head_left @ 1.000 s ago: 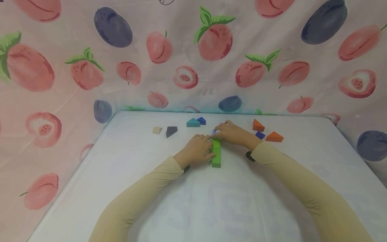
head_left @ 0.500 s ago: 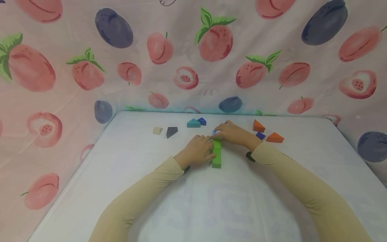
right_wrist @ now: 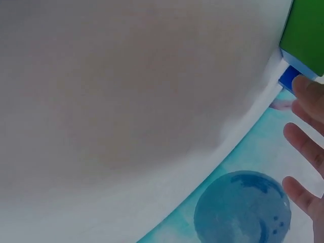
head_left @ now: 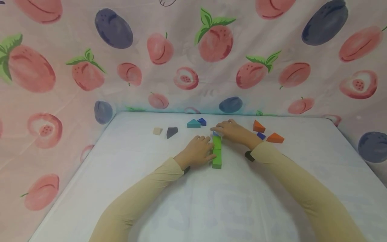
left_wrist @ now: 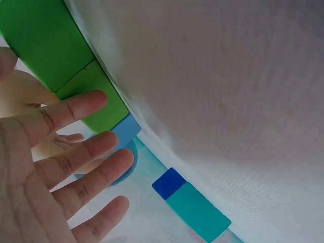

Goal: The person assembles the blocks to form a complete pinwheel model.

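Two green blocks stand end to end in a line: the nearer green block (head_left: 216, 163) and the farther green block (head_left: 217, 143). At their far end lies a light blue block (head_left: 215, 133), also seen in the left wrist view beside the lighter-looking green block (left_wrist: 116, 109). My left hand (head_left: 198, 150) rests along the left side of the row, its fingers straight and spread, fingertips at the blocks. My right hand (head_left: 234, 131) hovers by the light blue block, fingers apart in the right wrist view; whether it touches the block cannot be told.
Behind lie a teal triangular block (head_left: 194, 124) and a dark blue triangular block (head_left: 202, 121). To the left are a cream block (head_left: 157, 130) and a dark grey block (head_left: 172, 132). Two orange blocks (head_left: 275, 138) and a blue block (head_left: 261, 135) lie right. A fruit-print cloth hangs behind.
My right hand's fingers have loosened and lifted slightly from the far end of the row, showing more of the light blue block. The left hand has stayed in place.
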